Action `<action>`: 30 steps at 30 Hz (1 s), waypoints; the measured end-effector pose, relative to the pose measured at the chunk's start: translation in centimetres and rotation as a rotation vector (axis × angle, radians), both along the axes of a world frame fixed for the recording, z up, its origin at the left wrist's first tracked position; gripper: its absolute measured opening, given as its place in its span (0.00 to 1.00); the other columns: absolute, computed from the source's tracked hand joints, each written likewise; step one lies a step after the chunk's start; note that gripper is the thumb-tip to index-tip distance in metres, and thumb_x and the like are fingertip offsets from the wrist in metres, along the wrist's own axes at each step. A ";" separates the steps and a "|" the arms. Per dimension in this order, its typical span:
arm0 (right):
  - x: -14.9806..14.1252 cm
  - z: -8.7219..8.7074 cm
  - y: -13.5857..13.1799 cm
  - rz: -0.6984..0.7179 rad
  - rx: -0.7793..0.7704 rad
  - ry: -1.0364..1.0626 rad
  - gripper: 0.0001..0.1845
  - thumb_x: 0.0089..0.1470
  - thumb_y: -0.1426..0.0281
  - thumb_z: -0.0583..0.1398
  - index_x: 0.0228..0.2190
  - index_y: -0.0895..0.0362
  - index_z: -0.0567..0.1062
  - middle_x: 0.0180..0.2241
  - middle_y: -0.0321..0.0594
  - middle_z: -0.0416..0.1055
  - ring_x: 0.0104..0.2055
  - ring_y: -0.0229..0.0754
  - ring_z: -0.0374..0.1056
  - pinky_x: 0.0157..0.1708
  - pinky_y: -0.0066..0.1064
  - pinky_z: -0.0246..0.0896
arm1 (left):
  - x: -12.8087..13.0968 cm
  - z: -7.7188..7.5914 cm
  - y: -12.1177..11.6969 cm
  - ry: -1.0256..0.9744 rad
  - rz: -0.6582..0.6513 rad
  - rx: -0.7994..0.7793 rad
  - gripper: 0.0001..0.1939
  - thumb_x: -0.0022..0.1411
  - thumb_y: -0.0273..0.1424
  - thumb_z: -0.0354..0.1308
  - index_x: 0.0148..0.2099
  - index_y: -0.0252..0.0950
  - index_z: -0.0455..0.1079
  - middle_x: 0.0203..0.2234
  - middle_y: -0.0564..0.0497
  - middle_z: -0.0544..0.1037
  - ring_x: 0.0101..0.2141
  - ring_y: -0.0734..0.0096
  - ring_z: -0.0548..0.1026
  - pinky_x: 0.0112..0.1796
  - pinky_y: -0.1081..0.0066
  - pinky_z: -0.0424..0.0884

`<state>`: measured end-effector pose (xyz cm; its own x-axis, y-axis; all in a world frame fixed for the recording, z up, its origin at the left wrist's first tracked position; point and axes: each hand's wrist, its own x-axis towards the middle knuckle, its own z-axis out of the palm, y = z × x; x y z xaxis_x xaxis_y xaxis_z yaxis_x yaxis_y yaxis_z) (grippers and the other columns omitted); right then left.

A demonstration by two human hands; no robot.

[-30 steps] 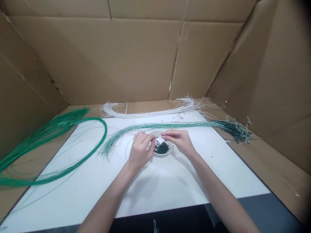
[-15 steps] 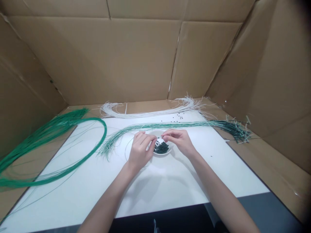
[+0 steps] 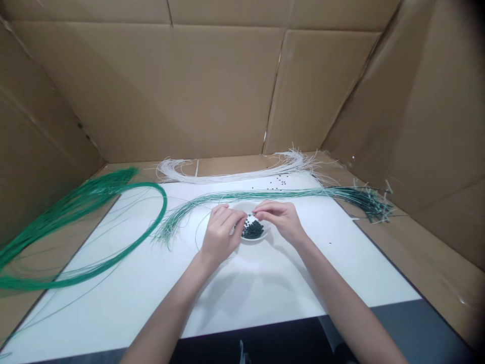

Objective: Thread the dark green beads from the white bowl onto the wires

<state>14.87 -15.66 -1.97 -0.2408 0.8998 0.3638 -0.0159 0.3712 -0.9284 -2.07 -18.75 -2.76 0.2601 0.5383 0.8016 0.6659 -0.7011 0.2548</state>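
Observation:
A small white dish (image 3: pixel 261 236) holds a heap of dark green beads (image 3: pixel 252 230) on the white board (image 3: pixel 265 283). My left hand (image 3: pixel 221 233) is at the dish's left rim, fingers curled and pinched over the beads; a thin pale wire loops out from under it. My right hand (image 3: pixel 280 219) sits at the dish's far right rim, fingertips pinched together close to the left fingertips. What either pinch holds is too small to make out.
A long bundle of green-tipped wires (image 3: pixel 265 194) lies behind the hands. White wires (image 3: pixel 235 175) lie further back with loose beads (image 3: pixel 278 182). Green wire loops (image 3: pixel 87 202) spread at left. Cardboard walls (image 3: pixel 227 86) enclose the board.
Both hands stay over the dish; the fingertips have only shifted slightly closer together above the beads.

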 end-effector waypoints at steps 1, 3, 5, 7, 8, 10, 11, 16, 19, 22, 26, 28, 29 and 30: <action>0.0 0.0 0.0 -0.005 0.006 -0.005 0.02 0.39 0.70 0.64 0.22 0.54 0.78 0.23 0.37 0.73 0.28 0.39 0.66 0.29 0.31 0.61 | 0.0 0.0 0.0 0.004 0.002 -0.003 0.04 0.56 0.24 0.52 0.34 0.37 0.65 0.26 0.53 0.74 0.28 0.73 0.67 0.43 0.66 0.63; 0.0 -0.1 0.0 -0.014 0.019 -0.017 0.02 0.39 0.70 0.64 0.22 0.54 0.78 0.24 0.37 0.73 0.29 0.39 0.67 0.30 0.31 0.61 | 0.0 -0.1 0.0 0.013 0.007 -0.010 0.04 0.56 0.24 0.51 0.34 0.37 0.66 0.26 0.53 0.74 0.28 0.73 0.67 0.43 0.66 0.63; 0.0 -0.2 0.0 -0.026 0.031 -0.031 0.02 0.39 0.69 0.64 0.21 0.54 0.77 0.24 0.38 0.73 0.29 0.40 0.67 0.30 0.32 0.61 | 0.0 -0.1 0.1 0.020 0.007 -0.009 0.05 0.56 0.24 0.51 0.34 0.37 0.66 0.26 0.53 0.74 0.28 0.73 0.67 0.43 0.66 0.62; 0.0 -0.2 0.0 -0.037 0.046 -0.042 0.02 0.40 0.69 0.64 0.21 0.54 0.77 0.24 0.38 0.73 0.29 0.40 0.67 0.31 0.32 0.61 | 0.0 -0.1 0.1 0.025 0.003 0.002 0.05 0.56 0.23 0.52 0.35 0.37 0.65 0.26 0.53 0.74 0.28 0.73 0.67 0.43 0.66 0.62; 0.0 -0.2 0.0 -0.040 0.052 -0.047 0.02 0.40 0.69 0.63 0.21 0.54 0.77 0.24 0.38 0.73 0.29 0.40 0.67 0.31 0.32 0.61 | 0.0 -0.1 0.1 0.028 0.002 0.010 0.05 0.56 0.23 0.52 0.35 0.37 0.65 0.26 0.54 0.74 0.28 0.73 0.67 0.43 0.66 0.62; -0.1 -0.2 0.0 -0.042 0.062 -0.057 0.02 0.41 0.69 0.63 0.21 0.54 0.77 0.25 0.38 0.73 0.29 0.40 0.67 0.30 0.32 0.61 | 0.0 -0.1 0.1 0.033 0.002 0.019 0.05 0.55 0.22 0.52 0.35 0.37 0.65 0.26 0.54 0.74 0.28 0.73 0.67 0.43 0.66 0.62; -0.1 -0.2 0.0 -0.043 0.069 -0.065 0.02 0.41 0.69 0.63 0.22 0.54 0.77 0.25 0.38 0.73 0.29 0.40 0.67 0.30 0.32 0.61 | 0.0 -0.1 0.1 0.035 0.003 0.022 0.06 0.55 0.22 0.52 0.35 0.37 0.65 0.26 0.54 0.74 0.28 0.73 0.67 0.43 0.66 0.62; -0.3 -0.2 -0.1 -0.061 0.127 -0.136 0.03 0.42 0.68 0.63 0.22 0.54 0.77 0.24 0.38 0.73 0.29 0.40 0.67 0.31 0.32 0.60 | -0.1 -0.3 0.1 0.065 0.002 0.011 0.06 0.55 0.22 0.52 0.35 0.37 0.65 0.27 0.54 0.74 0.28 0.73 0.67 0.43 0.66 0.62; -0.4 -0.4 -0.2 -0.069 0.126 -0.154 0.04 0.43 0.67 0.62 0.22 0.54 0.76 0.25 0.38 0.73 0.30 0.40 0.67 0.31 0.31 0.60 | -0.2 -0.5 0.3 0.080 0.005 -0.028 0.05 0.56 0.23 0.51 0.35 0.37 0.65 0.26 0.53 0.73 0.29 0.73 0.67 0.43 0.66 0.61; -0.4 -0.5 -0.2 -0.066 0.120 -0.175 0.05 0.43 0.67 0.62 0.23 0.55 0.76 0.25 0.39 0.72 0.30 0.39 0.66 0.29 0.30 0.60 | -0.2 -0.6 0.5 0.069 -0.007 -0.067 0.04 0.57 0.24 0.50 0.34 0.37 0.65 0.26 0.53 0.73 0.30 0.72 0.67 0.44 0.66 0.61; -0.4 -0.5 -0.1 -0.047 0.178 -0.250 0.06 0.44 0.67 0.61 0.24 0.57 0.76 0.25 0.40 0.72 0.29 0.38 0.66 0.29 0.29 0.60 | -0.3 -0.6 0.7 0.020 -0.029 -0.129 0.04 0.58 0.26 0.50 0.33 0.36 0.65 0.25 0.53 0.72 0.29 0.73 0.67 0.42 0.67 0.62; -0.4 -0.5 -0.1 -0.032 0.208 -0.281 0.06 0.45 0.67 0.61 0.24 0.57 0.76 0.25 0.40 0.72 0.28 0.38 0.66 0.29 0.29 0.60 | -0.3 -0.5 0.8 0.007 -0.036 -0.149 0.04 0.58 0.26 0.50 0.33 0.36 0.65 0.24 0.53 0.71 0.29 0.73 0.67 0.40 0.68 0.62; -0.4 -0.5 -0.1 -0.031 0.217 -0.285 0.06 0.45 0.67 0.61 0.24 0.57 0.76 0.25 0.40 0.72 0.28 0.38 0.66 0.29 0.29 0.60 | -0.4 -0.4 0.8 0.006 -0.037 -0.152 0.04 0.58 0.27 0.50 0.33 0.36 0.65 0.24 0.53 0.71 0.29 0.73 0.67 0.40 0.69 0.62; -0.4 -0.6 -0.1 -0.035 0.222 -0.283 0.06 0.45 0.67 0.61 0.24 0.57 0.76 0.25 0.40 0.72 0.28 0.38 0.66 0.29 0.29 0.60 | -0.4 -0.4 0.8 0.005 -0.035 -0.148 0.04 0.58 0.27 0.50 0.33 0.36 0.65 0.24 0.53 0.71 0.29 0.73 0.67 0.40 0.69 0.62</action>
<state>14.44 -15.80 -2.54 -0.3299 0.8162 0.4744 0.2465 0.5596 -0.7913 -2.46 -17.94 -3.16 0.2844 0.6412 0.7128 0.6431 -0.6790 0.3541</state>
